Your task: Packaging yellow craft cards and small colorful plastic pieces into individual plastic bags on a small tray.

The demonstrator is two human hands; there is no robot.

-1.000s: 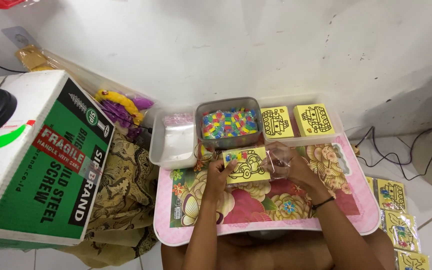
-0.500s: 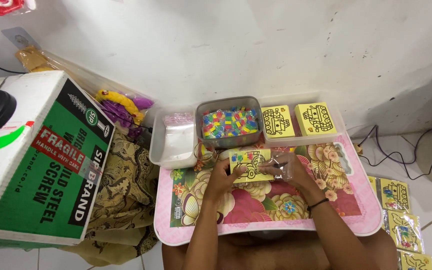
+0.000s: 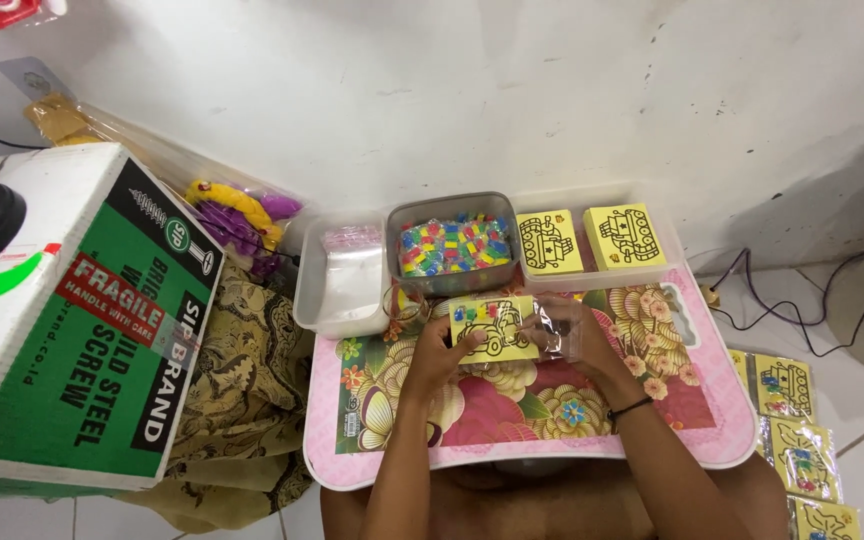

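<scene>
Both hands now hold the yellow picture card [image 3: 493, 329] lower over the table [image 3: 512, 450]: left hand [image 3: 439, 352] fingers pinch its edge; right hand [image 3: 574, 335] fingers grip its clear sleeve [image 3: 555, 332].

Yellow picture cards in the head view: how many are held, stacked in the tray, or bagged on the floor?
Held card: 1
Card stacks in the clear tray: 2
Bagged cards on the floor: 3
Total: 6

green box [image 3: 82, 320]: cut off left | clear bag [image 3: 560, 335]: contents possibly hidden by right hand [image 3: 577, 340]
</scene>
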